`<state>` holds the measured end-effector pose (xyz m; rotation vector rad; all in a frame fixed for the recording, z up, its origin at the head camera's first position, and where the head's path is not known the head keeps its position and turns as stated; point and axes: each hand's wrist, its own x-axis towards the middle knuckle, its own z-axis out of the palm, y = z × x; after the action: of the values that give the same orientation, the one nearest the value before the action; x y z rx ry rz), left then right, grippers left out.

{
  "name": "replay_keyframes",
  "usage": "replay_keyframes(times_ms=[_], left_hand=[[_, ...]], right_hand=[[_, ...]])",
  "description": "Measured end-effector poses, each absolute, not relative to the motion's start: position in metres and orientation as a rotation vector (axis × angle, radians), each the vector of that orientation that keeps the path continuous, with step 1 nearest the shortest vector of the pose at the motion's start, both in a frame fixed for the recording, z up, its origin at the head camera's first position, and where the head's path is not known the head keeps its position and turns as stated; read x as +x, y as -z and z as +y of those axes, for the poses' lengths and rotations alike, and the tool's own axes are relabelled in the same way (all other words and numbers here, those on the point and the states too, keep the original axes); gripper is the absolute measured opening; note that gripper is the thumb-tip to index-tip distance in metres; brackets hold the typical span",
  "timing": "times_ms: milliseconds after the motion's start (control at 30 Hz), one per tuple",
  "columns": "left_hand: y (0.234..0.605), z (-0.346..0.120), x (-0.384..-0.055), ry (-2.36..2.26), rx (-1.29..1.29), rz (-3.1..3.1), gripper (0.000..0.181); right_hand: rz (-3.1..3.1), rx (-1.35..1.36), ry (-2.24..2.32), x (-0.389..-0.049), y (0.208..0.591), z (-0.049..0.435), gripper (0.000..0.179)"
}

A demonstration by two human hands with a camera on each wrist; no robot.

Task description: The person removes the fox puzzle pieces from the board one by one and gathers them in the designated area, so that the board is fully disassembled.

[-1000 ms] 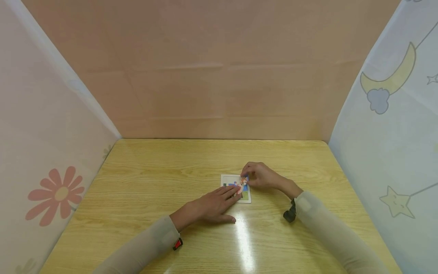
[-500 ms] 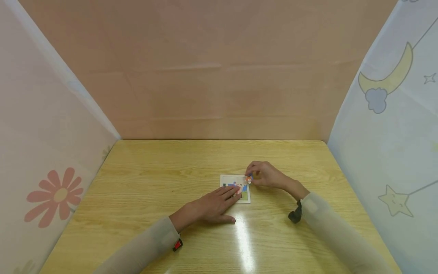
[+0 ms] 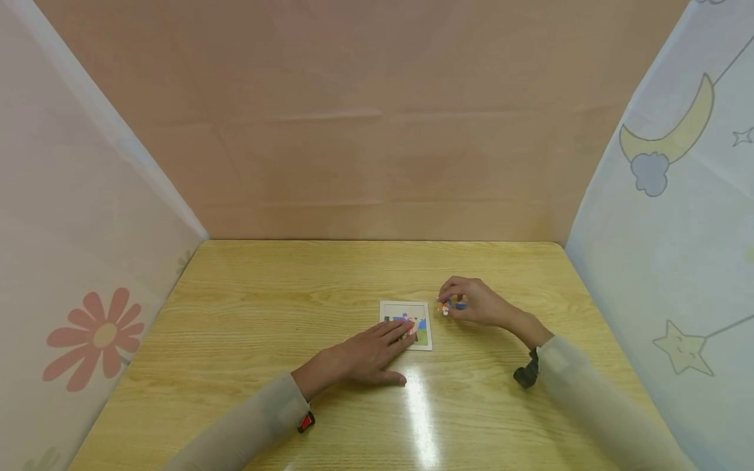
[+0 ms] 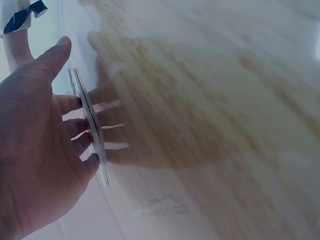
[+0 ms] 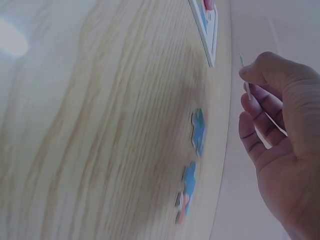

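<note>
My left hand (image 3: pixel 371 353) lies with straight fingers over the lower left of a small white-framed jigsaw puzzle board (image 3: pixel 428 327), fingertips resting on its picture. Edge-on in the left wrist view, the board (image 4: pixel 89 115) shows as a thin slab at those fingertips. To the right of the board, my right hand (image 3: pixel 477 302) pinches a jigsaw piece (image 3: pixel 444 309) with orange, white and blue on it. The right wrist view shows that piece (image 5: pixel 245 80) as a thin edge between thumb and fingers. The upper part of the board's tray is bare.
Two loose jigsaw pieces, one blue and green (image 5: pixel 198 132) and one blue and orange (image 5: pixel 188 187), lie on the wooden table (image 3: pixel 265 288) below my right hand. Patterned cloth walls stand left and right, and a plain wall rises behind.
My right hand has lifted the orange piece away from the board's upper right corner and moved right with it. The left hand stays on the board.
</note>
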<state>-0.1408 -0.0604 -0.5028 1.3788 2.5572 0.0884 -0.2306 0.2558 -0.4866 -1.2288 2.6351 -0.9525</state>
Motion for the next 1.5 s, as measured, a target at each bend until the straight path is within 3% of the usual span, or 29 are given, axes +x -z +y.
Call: replay_keyframes(times_ms=[1500], left_hand=[[0.502,-0.062,-0.14,-0.141,1.376,2.534,0.088]], right_hand=[[2.854,-1.159,0.867,-0.22,0.493,0.354,0.031]])
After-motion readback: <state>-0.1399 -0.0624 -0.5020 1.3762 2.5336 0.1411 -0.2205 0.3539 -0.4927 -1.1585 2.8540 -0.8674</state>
